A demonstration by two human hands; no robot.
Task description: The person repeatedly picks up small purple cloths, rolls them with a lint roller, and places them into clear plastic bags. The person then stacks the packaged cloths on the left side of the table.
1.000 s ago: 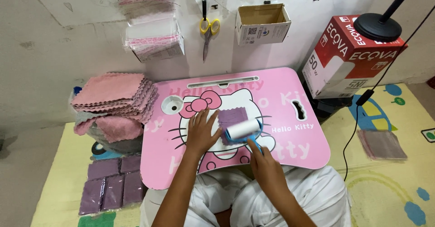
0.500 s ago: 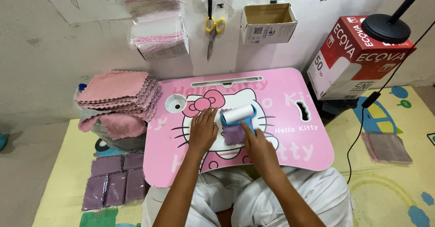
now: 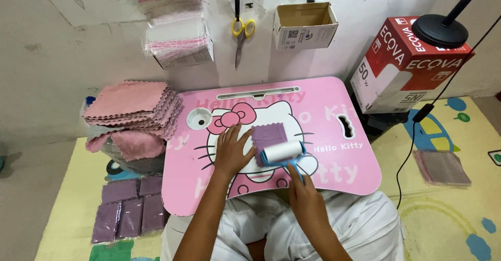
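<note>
A small purple cloth (image 3: 270,135) lies on a pink lap table (image 3: 334,162) with a cartoon cat print. My left hand (image 3: 233,150) presses flat on the table at the cloth's left edge, fingers spread. My right hand (image 3: 304,194) grips the blue handle of a lint roller (image 3: 282,153), whose white roll rests across the near edge of the cloth.
A stack of pink cloths (image 3: 130,107) sits left of the table, with bagged purple cloths (image 3: 127,209) on the floor mat. Scissors (image 3: 241,34), a cardboard box (image 3: 305,25) and plastic bags (image 3: 177,42) hang on the wall. A red carton (image 3: 402,65) and lamp base (image 3: 439,30) stand right.
The lint roller moved from the cloth's near side up to its far edge, then back down to the near edge. My left hand stayed pressing beside the cloth.
</note>
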